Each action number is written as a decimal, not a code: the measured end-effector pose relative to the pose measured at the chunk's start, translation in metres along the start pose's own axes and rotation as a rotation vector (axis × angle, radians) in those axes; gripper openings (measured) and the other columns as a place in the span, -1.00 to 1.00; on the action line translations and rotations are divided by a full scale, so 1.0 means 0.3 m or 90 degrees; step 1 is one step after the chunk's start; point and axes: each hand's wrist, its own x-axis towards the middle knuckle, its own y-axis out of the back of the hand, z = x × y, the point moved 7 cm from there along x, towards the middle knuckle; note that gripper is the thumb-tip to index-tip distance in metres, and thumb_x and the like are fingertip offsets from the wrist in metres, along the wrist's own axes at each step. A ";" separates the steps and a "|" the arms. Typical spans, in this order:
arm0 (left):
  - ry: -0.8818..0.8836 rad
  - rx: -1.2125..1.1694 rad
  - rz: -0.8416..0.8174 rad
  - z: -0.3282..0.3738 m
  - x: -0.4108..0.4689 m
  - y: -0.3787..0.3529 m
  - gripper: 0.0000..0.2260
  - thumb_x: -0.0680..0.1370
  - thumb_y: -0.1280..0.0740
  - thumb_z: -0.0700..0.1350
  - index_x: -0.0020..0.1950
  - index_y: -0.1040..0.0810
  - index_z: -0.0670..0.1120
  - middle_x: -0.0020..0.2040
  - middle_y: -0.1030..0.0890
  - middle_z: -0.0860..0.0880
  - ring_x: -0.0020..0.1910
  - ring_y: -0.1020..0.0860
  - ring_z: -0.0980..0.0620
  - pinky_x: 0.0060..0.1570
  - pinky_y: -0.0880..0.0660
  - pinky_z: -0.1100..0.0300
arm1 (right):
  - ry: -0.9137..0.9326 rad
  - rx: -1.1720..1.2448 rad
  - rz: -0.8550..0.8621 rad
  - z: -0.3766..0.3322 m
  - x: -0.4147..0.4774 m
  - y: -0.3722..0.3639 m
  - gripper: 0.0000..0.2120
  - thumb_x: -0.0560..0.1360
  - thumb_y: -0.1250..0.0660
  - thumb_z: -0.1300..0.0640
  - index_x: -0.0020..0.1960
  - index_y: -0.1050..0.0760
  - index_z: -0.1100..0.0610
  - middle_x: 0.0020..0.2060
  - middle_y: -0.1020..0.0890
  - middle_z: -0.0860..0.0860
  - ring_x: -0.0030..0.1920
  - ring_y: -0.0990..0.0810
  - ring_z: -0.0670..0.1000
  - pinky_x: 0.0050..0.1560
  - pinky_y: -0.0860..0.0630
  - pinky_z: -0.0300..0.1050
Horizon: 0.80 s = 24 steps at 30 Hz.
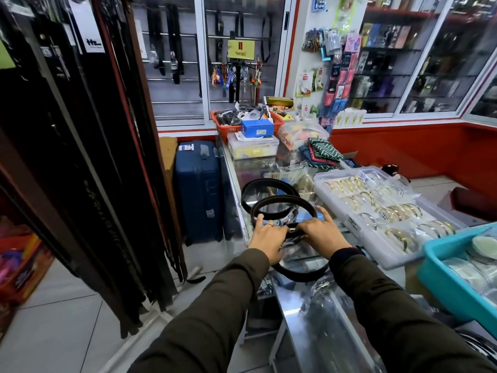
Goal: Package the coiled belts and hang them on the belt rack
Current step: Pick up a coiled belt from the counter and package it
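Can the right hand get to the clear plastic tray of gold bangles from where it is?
Probably yes. The right hand rests on the coiled brown belt, and the clear plastic tray of gold bangles lies beside it on the glass counter, nothing standing between. It would have to let go of the belt first.

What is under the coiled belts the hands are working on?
The coiled belts lie on a glass counter. A clear plastic bag shows beneath the left hand and right hand. The hands cover where the loops meet.
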 end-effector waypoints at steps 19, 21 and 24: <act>0.365 -0.894 0.570 -0.573 -0.408 0.364 -0.68 0.59 -0.40 -0.07 0.32 -0.49 -0.06 0.15 -0.63 -0.11 0.12 -0.65 -0.10 0.09 -0.63 0.01 | 0.076 0.501 0.214 -0.443 0.270 0.537 -0.69 0.49 -0.45 0.04 0.20 -0.58 0.09 0.05 -0.72 0.04 0.17 -0.65 0.11 0.48 -0.24 0.19; 0.360 -1.008 0.594 -0.629 -0.454 0.378 -0.68 0.55 -0.45 -0.14 0.27 -0.50 -0.13 0.10 -0.65 -0.17 0.09 -0.66 -0.11 -0.05 -0.66 0.12 | 0.096 0.667 0.163 -0.519 0.284 0.549 -0.73 0.45 -0.49 0.05 0.13 -0.62 0.07 -0.02 -0.73 0.03 0.11 -0.68 0.10 0.31 -0.48 0.26; 0.337 -0.934 0.554 -0.672 -0.520 0.427 -0.79 0.56 -0.42 -0.20 0.18 -0.59 -0.21 0.07 -0.67 -0.16 0.04 -0.65 -0.06 -0.12 -0.63 0.23 | 0.155 0.850 0.063 -0.637 0.298 0.555 -0.74 0.45 -0.47 0.00 0.10 -0.64 0.07 0.04 -0.74 0.08 0.14 -0.68 0.12 0.31 -0.53 0.25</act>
